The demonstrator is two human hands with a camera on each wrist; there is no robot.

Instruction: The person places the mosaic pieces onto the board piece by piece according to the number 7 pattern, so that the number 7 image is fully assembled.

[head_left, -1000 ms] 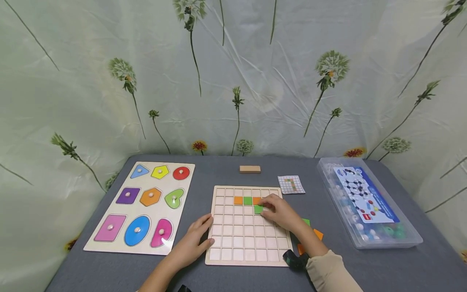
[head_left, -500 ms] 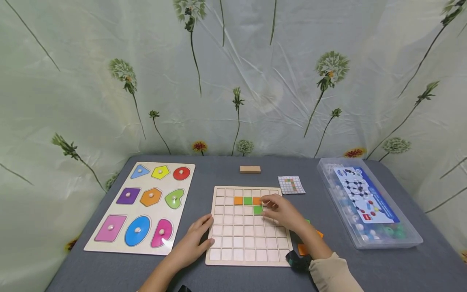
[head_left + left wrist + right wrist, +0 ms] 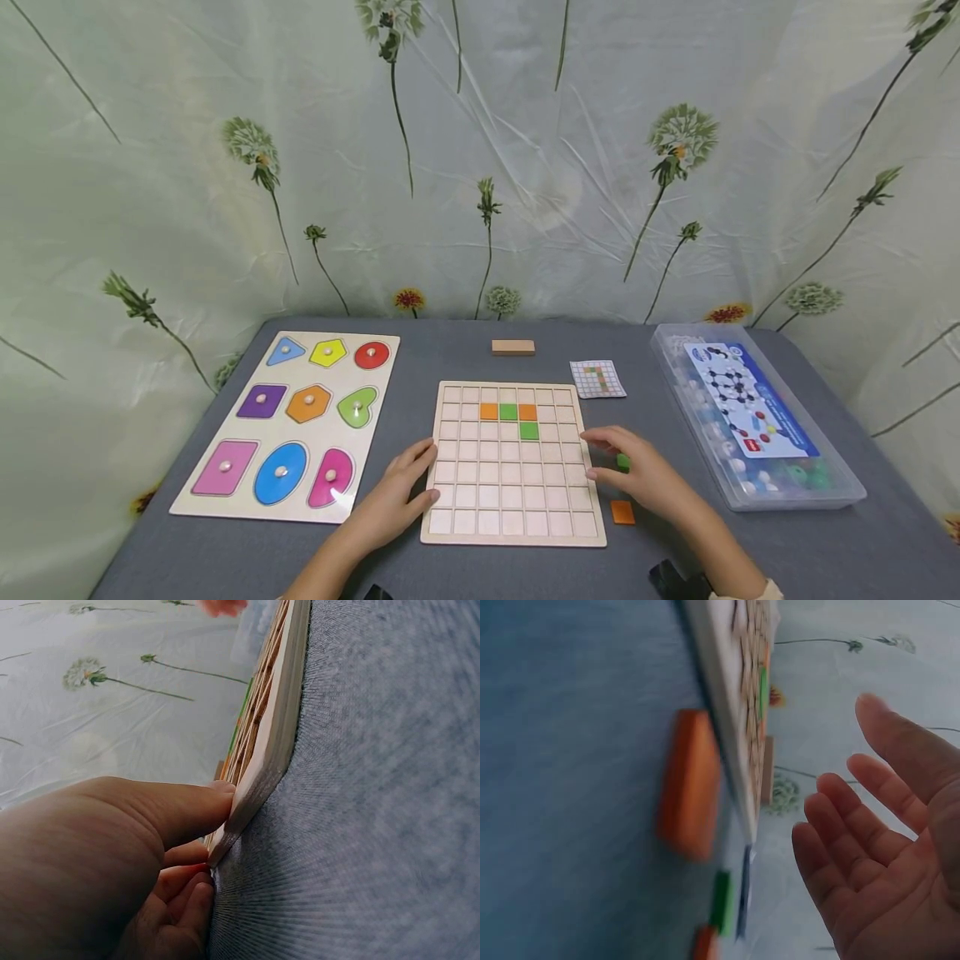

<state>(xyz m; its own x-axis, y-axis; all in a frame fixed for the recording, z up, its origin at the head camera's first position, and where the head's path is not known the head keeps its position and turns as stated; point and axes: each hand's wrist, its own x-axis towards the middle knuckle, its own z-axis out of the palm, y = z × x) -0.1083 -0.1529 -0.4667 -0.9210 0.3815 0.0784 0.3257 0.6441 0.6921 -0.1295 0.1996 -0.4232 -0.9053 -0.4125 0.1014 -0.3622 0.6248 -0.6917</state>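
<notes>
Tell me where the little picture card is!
In the head view, the little picture card lies on the table by the far right corner of the grid board, left of the clear plastic box.

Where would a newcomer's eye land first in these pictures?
Probably on the pale wooden grid board at the centre of the grey table, with four orange and green tiles toward its far side, the left hand touching its left edge and the right hand by its right edge. Next might come the bright shape puzzle to its left and the clear plastic case to the right. A flower-printed backdrop stands behind the table.
</notes>
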